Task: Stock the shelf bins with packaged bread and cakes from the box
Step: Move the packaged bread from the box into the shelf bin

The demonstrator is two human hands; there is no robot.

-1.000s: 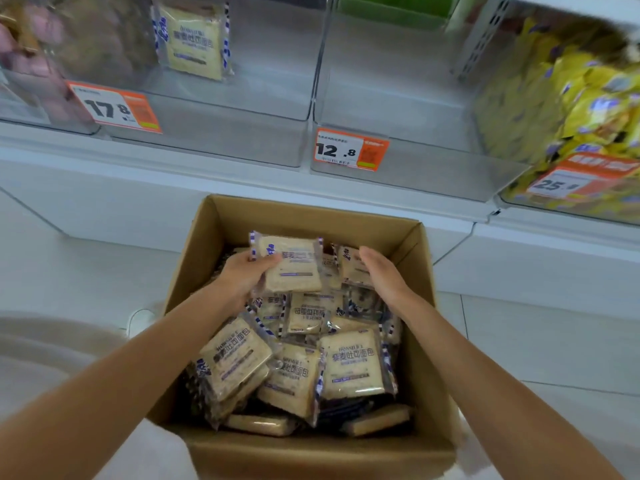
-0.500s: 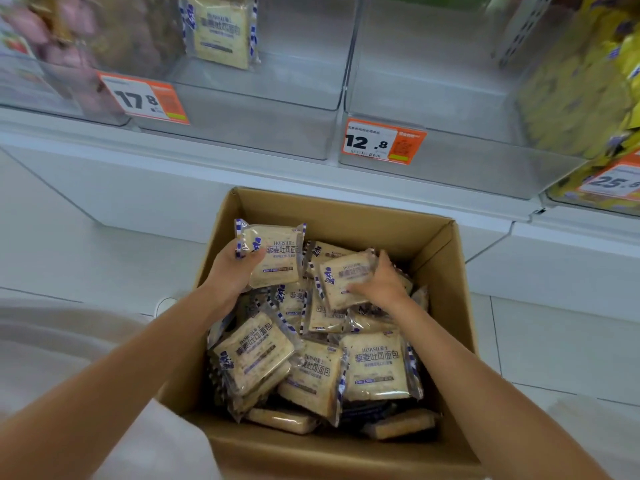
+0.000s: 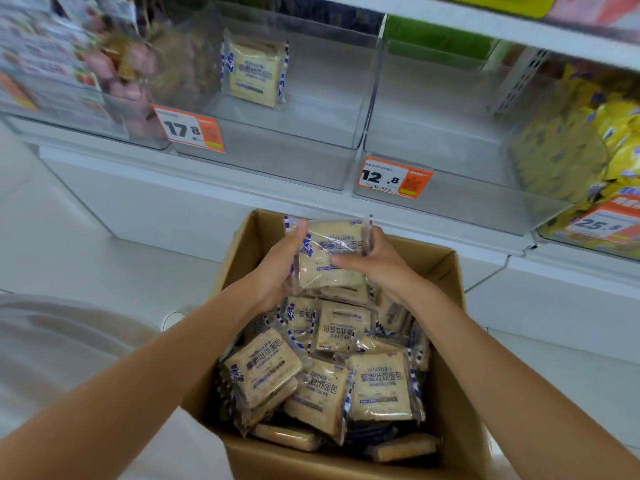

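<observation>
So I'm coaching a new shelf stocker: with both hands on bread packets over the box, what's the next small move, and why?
Probably lift the bread packets up into the 17.8 bin: the left hand and right hand grip them above the cardboard box, and a matching packet already stands in that bin.

Pale tiled floor (image 3: 86, 258) below a white shelving unit (image 3: 166, 199) with orange price tags (image 3: 394, 177), soft even light.

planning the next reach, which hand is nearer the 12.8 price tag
Right. The right hand is almost straight below the 12.8 price tag, holding the bread packet; the left hand holds its other side, further left of the tag.
</observation>
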